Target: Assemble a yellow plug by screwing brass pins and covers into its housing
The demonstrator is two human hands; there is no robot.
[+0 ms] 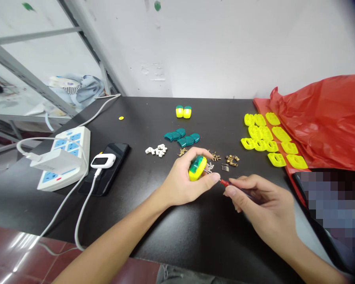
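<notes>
My left hand (185,177) curls around a yellow-and-green plastic casing (197,168), held above the desk (177,236); it looks light, stiff and slightly slick, safest gripped by its yellow rim. My right hand (262,207) pinches a red-tipped screwdriver (224,182), just beside small brass parts (215,156).

The shell (197,168) is yellow and teal (a loud yellow), the bag (319,122) red, the strip (84,148) white with blue sockets.

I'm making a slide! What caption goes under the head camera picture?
Left hand grips a yellow-and-green plastic part while right hand holds a red-tipped tool near it.
</notes>
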